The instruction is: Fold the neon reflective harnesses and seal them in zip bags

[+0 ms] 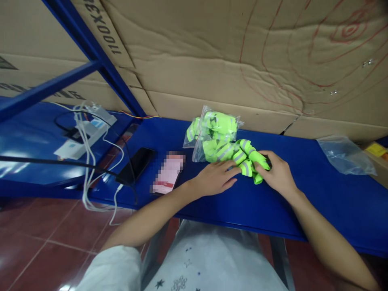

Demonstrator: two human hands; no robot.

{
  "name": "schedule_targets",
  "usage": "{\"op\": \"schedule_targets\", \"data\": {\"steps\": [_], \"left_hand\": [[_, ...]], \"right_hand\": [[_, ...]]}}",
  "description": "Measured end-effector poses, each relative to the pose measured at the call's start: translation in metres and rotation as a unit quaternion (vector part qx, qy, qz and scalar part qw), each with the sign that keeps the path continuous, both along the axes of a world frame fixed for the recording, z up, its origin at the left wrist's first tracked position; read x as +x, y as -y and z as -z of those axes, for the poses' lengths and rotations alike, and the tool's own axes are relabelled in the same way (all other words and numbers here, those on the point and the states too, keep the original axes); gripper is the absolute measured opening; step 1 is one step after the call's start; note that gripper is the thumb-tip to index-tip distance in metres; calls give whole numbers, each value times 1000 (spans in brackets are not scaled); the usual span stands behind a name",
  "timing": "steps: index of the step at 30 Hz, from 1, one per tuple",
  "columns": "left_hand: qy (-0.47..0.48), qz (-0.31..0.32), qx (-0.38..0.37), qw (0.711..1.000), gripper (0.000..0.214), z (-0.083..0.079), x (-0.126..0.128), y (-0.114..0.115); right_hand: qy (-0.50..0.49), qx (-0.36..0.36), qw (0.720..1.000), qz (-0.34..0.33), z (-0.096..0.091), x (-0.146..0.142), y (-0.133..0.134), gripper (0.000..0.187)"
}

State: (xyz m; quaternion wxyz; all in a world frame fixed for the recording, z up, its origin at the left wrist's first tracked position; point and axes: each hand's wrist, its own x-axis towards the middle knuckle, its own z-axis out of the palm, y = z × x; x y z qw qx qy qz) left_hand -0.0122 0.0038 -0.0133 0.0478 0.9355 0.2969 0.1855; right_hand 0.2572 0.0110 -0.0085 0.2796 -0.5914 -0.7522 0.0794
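Observation:
A loose bundle of neon yellow-green reflective strap (247,155) with silver bands lies on the blue table (236,210). My right hand (278,173) grips its right end, thumb in front and fingers partly hidden behind. From the left, my left hand (216,178) reaches to the bundle, fingers stretched out with the tips at its near edge. Right behind that hand are clear zip bags (222,123) packed with the same neon strap. One bag's lower part meets the loose bundle, and I cannot tell whether the strap comes out of it.
A phone with a lit, blurred screen (169,173) and a dark phone (136,165) lie at left. White cables (87,161) run from a power strip (91,131). An empty-looking clear bag (347,155) lies at right. Cardboard (212,72) stands behind the table.

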Motion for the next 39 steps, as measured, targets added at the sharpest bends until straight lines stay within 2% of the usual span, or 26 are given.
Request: {"op": "schedule_targets", "data": {"steps": [3, 6, 8, 10, 12, 14, 16, 19, 22, 24, 26, 28, 30, 32, 34, 36, 38, 39], "left_hand": [[51, -15, -3, 999, 37, -3, 0, 3], [82, -19, -33, 996, 54, -6, 0, 5], [51, -5, -60, 997, 64, -6, 1, 7], [2, 6, -79, 997, 64, -3, 1, 9], [-28, 0, -89, 996, 59, 2, 0, 9], [-33, -11, -94, 995, 52, 6, -1, 7], [-19, -21, -93, 995, 40, 7, -3, 4], [73, -54, -93, 992, 23, 3, -3, -1], [229, -110, -108, 961, 17, -3, -1, -1], [293, -132, -92, 942, 37, -3, 1, 2], [295, -125, -56, 946, 64, 0, 4, 8], [238, -70, -31, 968, 70, 4, 6, 14], [155, 4, -38, 987, 64, 7, 8, 19], [112, 49, -89, 988, 65, 8, 10, 23], [146, 15, -175, 973, 65, 7, 11, 24], [213, -64, -271, 937, 65, 7, 13, 20], [271, -132, -343, 890, 65, 9, 15, 13], [298, -149, -368, 868, 63, 11, 16, 9]], "right_hand": [[-40, -46, 998, 9, -10, 1, 4, 36], [-90, -80, 992, 32, -15, 6, 2, 33], [-139, -87, 985, 57, -15, 12, -3, 29], [-215, -81, 969, 92, -14, 18, -9, 23], [-335, -84, 930, 123, -13, 21, -14, 19], [-448, -104, 878, 132, -12, 21, -17, 23], [-506, -133, 843, 124, -13, 17, -17, 30], [-528, -182, 823, 102, -17, 8, -12, 35], [-545, -231, 802, 75, -23, 1, -5, 36], [-534, -277, 797, 57, -25, 2, -1, 37], [-493, -345, 798, 42, -23, 5, 2, 38], [-430, -394, 812, 29, -18, 7, 3, 38], [-363, -386, 848, 0, -10, 7, 3, 34], [-290, -351, 888, -61, -5, 3, 3, 35], [-224, -287, 925, -108, -4, -1, 4, 40], [-176, -180, 961, -117, -7, -4, 6, 43], [-142, -69, 979, -133, -10, -6, 11, 44], [-116, -36, 980, -159, -12, -7, 13, 48]]}}
